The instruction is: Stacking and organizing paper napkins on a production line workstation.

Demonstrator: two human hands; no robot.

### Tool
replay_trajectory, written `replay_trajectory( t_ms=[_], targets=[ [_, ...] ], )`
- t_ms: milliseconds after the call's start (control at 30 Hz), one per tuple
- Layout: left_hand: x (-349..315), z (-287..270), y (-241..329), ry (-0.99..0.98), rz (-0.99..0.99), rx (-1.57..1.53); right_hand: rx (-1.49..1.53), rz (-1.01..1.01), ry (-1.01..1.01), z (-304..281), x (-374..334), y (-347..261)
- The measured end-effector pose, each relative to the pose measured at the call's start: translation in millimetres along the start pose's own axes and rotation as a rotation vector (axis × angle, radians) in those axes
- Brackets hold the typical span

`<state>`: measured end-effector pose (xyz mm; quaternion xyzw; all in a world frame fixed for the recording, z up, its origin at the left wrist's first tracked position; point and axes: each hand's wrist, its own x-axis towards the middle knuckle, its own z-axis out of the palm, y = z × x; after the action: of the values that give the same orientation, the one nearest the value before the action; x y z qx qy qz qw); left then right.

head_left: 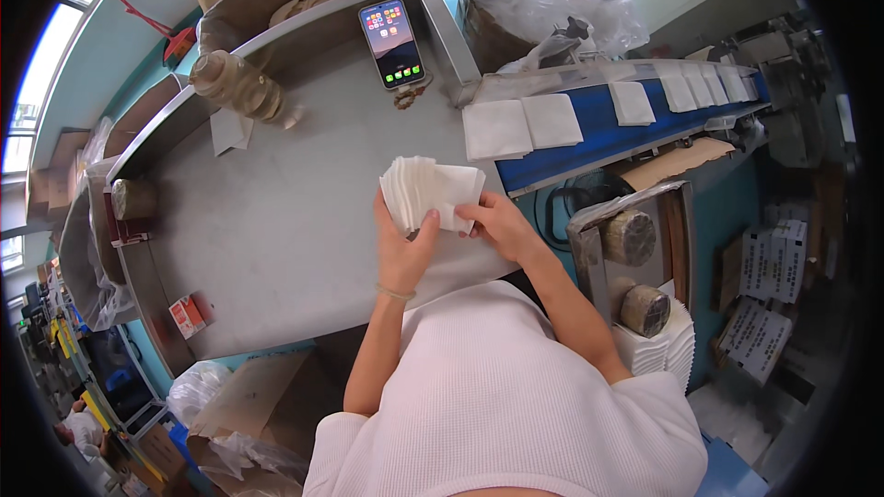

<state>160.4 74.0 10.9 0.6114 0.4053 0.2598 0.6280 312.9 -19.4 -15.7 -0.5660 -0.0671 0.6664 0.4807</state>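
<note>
Over the right part of the metal table [267, 248], I hold a fanned stack of white paper napkins [411, 191] in both hands. My left hand [405, 244] grips the stack from its left side, thumb in front and fingers hidden behind. With thumb and fingers, my right hand [497, 225] pinches the lower right corner of the napkins. More folded white napkins [497, 129] lie on the blue conveyor belt [594, 140] to the right, two of them at its near end beside the table.
A lit phone [390, 44] lies at the table's back, near a beaded bracelet [405, 99]. A brownish bottle [238, 86] is at the back left, a small red box [187, 316] at the left front. Right of me, rolls of tape [630, 237] sit on a tray above stacked napkins [677, 342].
</note>
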Motion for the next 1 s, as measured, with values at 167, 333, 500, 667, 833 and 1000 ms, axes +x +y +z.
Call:
replay_trajectory(
  t_ms=[167, 333, 500, 667, 833, 1000],
  targets=[
    [1, -13, 0, 0.025, -0.089, -0.009, 0.436, -0.121, 0.158, 4, 22, 0],
    [1, -17, -3, 0.055, -0.055, 0.038, 0.516, -0.115, 0.101, 17, 32, 7],
    [2, -28, -3, 0.023, -0.098, 0.012, 0.604, -0.185, 0.172, 11, 33, -1],
    [-3, -24, 4, -0.024, -0.079, 0.109, 0.714, -0.293, 0.279, -20, 21, -4],
    [0, -2, -8, -0.148, 0.027, 0.128, 0.444, 0.023, 0.107, -12, -4, -12],
    [7, 13, 0, -0.279, 0.005, -0.132, -0.358, -0.541, 0.393, 40, -6, -13]
  ],
)
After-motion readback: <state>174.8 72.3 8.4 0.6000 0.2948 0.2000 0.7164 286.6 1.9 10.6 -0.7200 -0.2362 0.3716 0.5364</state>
